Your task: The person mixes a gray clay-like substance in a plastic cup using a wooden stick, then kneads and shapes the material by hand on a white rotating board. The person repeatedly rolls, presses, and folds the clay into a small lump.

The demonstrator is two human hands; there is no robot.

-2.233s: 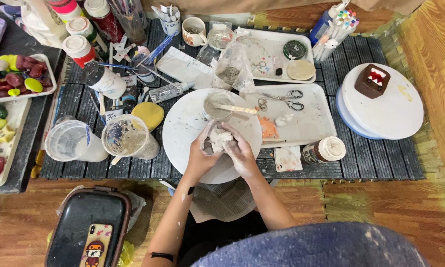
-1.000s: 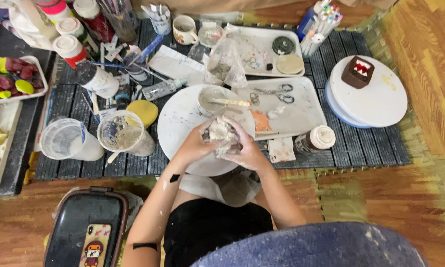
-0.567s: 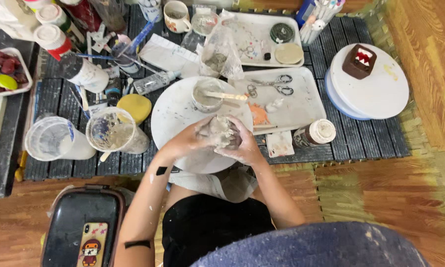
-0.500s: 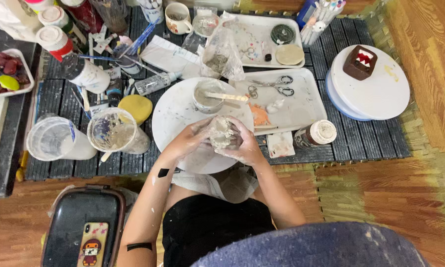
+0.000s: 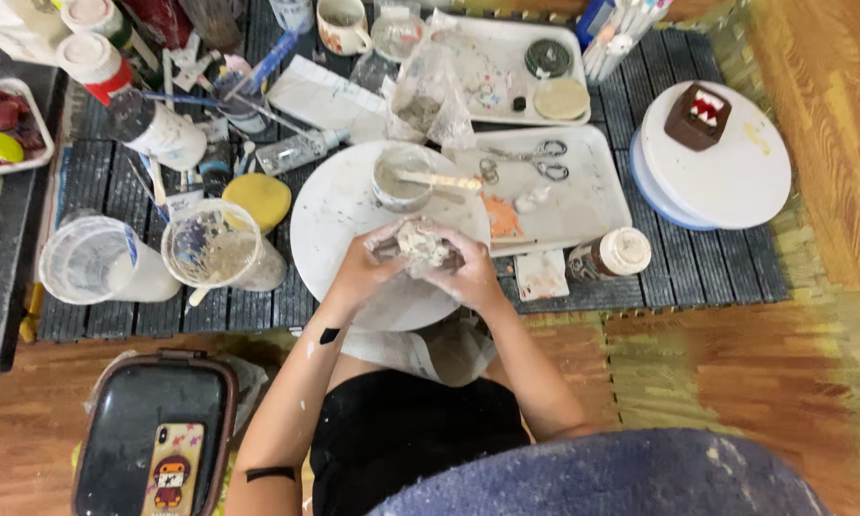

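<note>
- Cupping a pale clay lump (image 5: 419,244) from both sides, the left hand (image 5: 365,270) and right hand (image 5: 468,274) meet over the round white board (image 5: 334,205).
- Left hand: fingers curled round the lump's left side, closed on it.
- Right hand: fingers wrapped over the lump's right and near side, also closed on it.
- Lump: sits between the two palms, just above the board, its top showing between the fingertips.
- Small bowl (image 5: 398,177) with a stick (image 5: 440,180) across it stands on the board just beyond the hands.
- Scissors (image 5: 530,161) lie on a white tray (image 5: 597,205) to the right.
- Two plastic cups (image 5: 210,247) and a yellow sponge (image 5: 256,199) stand to the left.
- Dark case (image 5: 134,420) with a phone (image 5: 170,473) on it lies on the floor near the left elbow.
</note>
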